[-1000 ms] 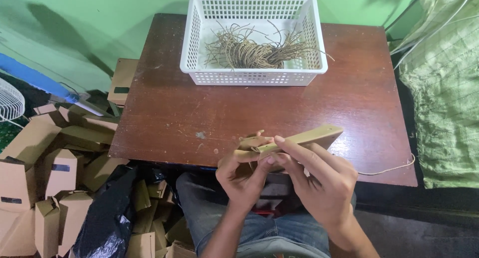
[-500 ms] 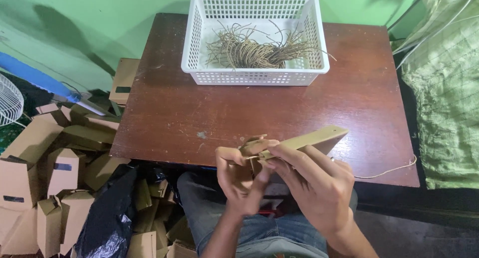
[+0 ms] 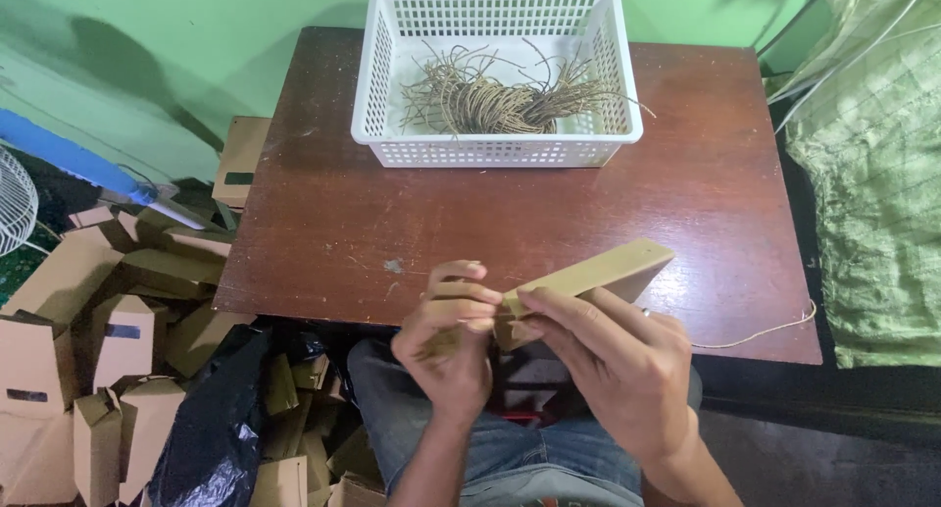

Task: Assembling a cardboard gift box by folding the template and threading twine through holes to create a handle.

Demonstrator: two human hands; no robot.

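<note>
Both hands (image 3: 529, 345) grip a flat cardboard piece (image 3: 598, 275), long axis rising rightward.

Between your hands and the white plastic basket (image 3: 502, 152) you have a wide bare stretch of the brown wooden table (image 3: 323, 223) to pass over. The basket, with its tangle of twine (image 3: 490, 100), blocks the far edge. Left of the table, cardboard boxes (image 3: 108, 321) and a black plastic bag (image 3: 211, 424) crowd the floor.
</note>
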